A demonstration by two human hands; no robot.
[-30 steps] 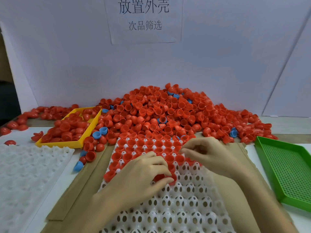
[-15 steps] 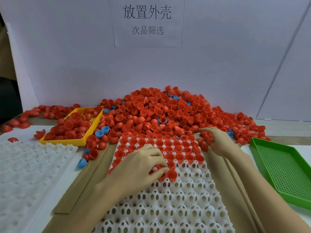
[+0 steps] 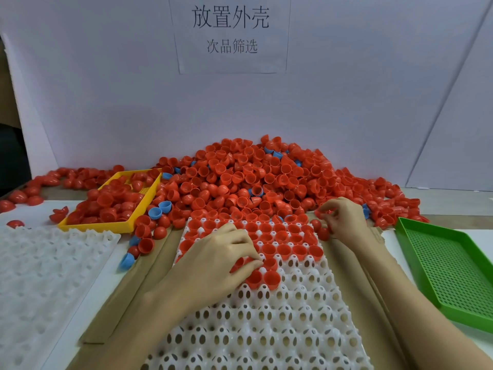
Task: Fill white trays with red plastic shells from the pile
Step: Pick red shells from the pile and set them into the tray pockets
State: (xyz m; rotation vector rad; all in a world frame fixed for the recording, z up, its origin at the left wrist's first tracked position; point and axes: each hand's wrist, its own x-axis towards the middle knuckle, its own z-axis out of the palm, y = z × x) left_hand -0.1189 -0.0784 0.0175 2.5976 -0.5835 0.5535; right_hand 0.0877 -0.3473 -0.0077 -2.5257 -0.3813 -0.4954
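Red shells (image 3: 240, 180) lie heaped against the white back board at the desk's far edge, spilling onto the far rows of the middle white tray (image 3: 266, 324); its near rows stand unfilled. A second white tray (image 3: 48, 268) sits at the desk's left edge, a green tray (image 3: 450, 271) at the right edge, and a yellow tray (image 3: 128, 225) holding shells far left. The left hand (image 3: 213, 265) rests on the middle tray, fingers (image 3: 248, 263) curled together, pinching shells at the edge of the filled rows. The right hand (image 3: 344, 220) is at the pile's near right fringe, fingers bent, pinching a shell (image 3: 321, 213). A few blue shells (image 3: 154, 212) lie among the red.
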